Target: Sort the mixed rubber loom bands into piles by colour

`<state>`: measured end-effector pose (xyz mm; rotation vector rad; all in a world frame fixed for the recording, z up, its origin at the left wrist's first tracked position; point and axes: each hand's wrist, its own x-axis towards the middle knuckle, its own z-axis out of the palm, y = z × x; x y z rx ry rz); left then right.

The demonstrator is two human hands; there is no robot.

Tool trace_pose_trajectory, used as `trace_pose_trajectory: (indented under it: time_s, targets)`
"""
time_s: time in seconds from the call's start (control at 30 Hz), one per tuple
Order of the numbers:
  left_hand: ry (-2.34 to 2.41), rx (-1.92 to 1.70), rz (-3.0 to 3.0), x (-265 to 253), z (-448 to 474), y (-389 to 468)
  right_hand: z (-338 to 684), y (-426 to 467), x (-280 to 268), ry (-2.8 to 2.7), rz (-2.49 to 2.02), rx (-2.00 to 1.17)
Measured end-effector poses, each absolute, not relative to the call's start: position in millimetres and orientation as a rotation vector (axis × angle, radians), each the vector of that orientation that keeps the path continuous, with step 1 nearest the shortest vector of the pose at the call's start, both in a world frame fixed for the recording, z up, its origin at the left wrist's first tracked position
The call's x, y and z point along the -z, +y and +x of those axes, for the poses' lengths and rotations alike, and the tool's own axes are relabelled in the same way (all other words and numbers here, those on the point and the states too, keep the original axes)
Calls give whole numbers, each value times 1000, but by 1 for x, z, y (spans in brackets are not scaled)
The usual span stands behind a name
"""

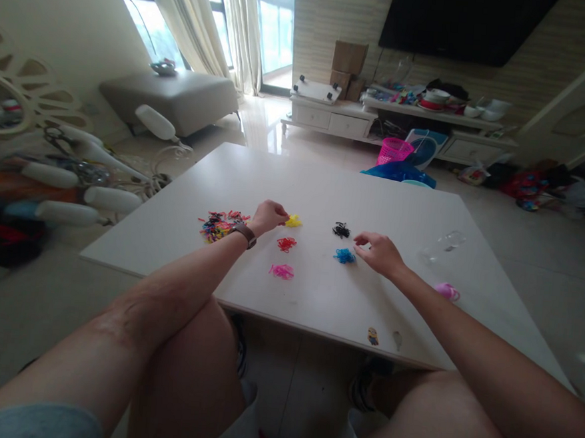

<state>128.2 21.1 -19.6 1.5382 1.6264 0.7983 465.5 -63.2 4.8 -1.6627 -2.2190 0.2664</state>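
Small loops that look like rubber bands lie sorted by colour on the white table [398, 206]. My left hand [270, 216], with a watch [245, 234] on its wrist, pinches its fingertips at the edge of the yellow pile [293, 221]; whatever is between them is too small to make out. Beside that wrist spreads a mixed-colour heap [216, 227], partly covered by the arm. Below the yellow are a red pile [286, 244] and a pink pile [282, 272]. My right hand [378, 251] hovers by the blue pile [344, 256] and black pile [341, 230], thumb and fingers apart.
On the table's right lie a clear plastic container [443, 246] and a pink item [446, 291]. A cartoon sticker [373, 336] is near the front edge. A lamp with white shades [113, 200] stands at the left; a pink basket [394, 151] is behind the table.
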Motion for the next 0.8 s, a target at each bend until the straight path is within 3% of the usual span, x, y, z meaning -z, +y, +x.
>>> trace_pose_trajectory:
  time_s: [0.33, 0.6, 0.8]
  targets:
    - [1638, -795, 1607, 6, 129, 19, 463, -65, -8, -2227, -1642, -287]
    - [1286, -341, 1961, -21, 116, 3, 463, -64, -6, -2255, -1597, -293]
    - [1130, -270, 2055, -22, 109, -12, 462, -65, -3, -2271, -1579, -296]
